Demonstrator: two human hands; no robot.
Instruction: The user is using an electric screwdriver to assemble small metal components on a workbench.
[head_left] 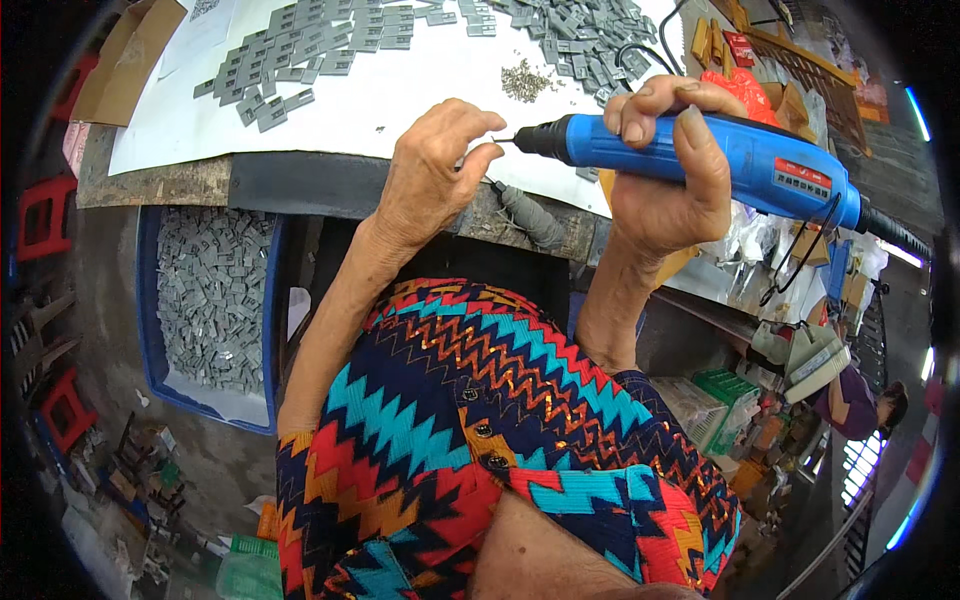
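My right hand (668, 165) is wrapped round a blue electric screwdriver (740, 165), held level with its thin bit pointing left. The bit's tip ends between the thumb and forefinger of my left hand (432, 172). Those fingers are curled in a pinch around the tip, and whatever small thing they hold is too hidden to make out. Just beyond the hands, a heap of small screws (528, 82) lies on the white sheet (400, 140). Flat grey plastic pieces (310, 40) are laid out in overlapping rows at the far left, and more grey pieces (580, 45) are piled at the far right.
Below the bench's left side stands a blue bin (150, 330) full of grey parts. A grey wrapped handle (535, 218) sits at the bench edge. A cardboard box (125, 65) is far left; a red plastic bag (740, 92) is right. Another person (850, 405) is at far right.
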